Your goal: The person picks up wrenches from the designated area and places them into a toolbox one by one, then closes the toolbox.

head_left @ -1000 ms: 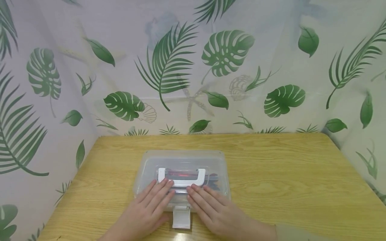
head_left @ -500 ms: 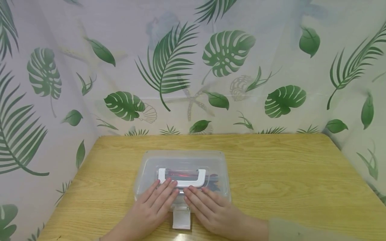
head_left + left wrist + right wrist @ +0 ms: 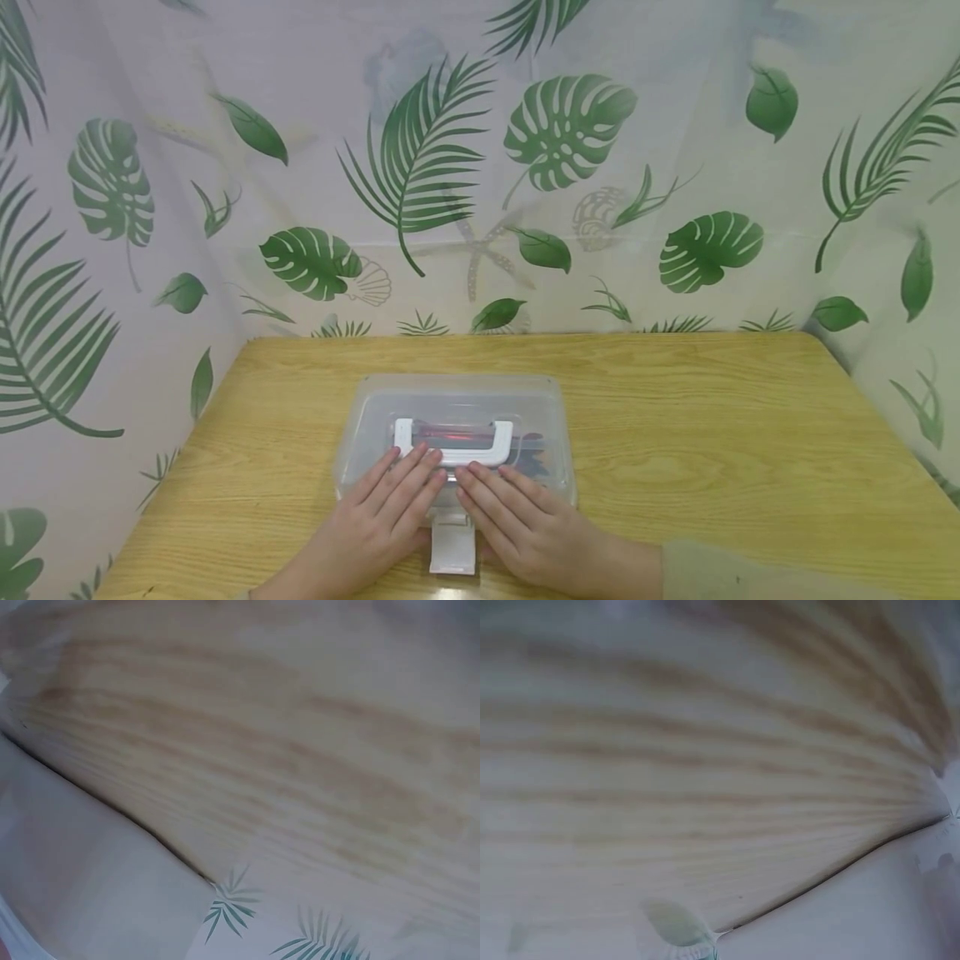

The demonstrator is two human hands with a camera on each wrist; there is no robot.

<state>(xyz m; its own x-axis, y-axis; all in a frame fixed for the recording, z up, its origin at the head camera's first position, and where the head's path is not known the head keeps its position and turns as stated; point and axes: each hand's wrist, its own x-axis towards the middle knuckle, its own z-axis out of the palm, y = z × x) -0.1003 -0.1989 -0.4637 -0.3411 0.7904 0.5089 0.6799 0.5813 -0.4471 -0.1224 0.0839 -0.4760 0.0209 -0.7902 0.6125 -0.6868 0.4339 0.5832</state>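
A clear plastic storage box (image 3: 457, 386) with its lid down lies flat on the table in the head view. On its lid is a white carrying handle (image 3: 472, 457), folded toward the person. At the front a white latch (image 3: 453, 546) sticks out toward the person, flipped away from the lid. My left hand (image 3: 378, 517) rests on the lid's front left, its straight fingertips touching or near the handle. Opposite it, my right hand (image 3: 536, 525) rests on the front right with fingers straight. Red and dark contents show blurrily through the lid. Both palms are hidden.
The wood-grain table (image 3: 712, 458) reaches back to a leaf-printed cloth (image 3: 570, 267), which also stands along both sides. Both wrist views show only blurred tabletop (image 3: 225, 765) and its dark edge, with the cloth beyond; neither hand's fingers appear there.
My two hands have slid slightly toward each other over the lid, so the fingertips are closer together. The box, handle and latch look nearly the same.
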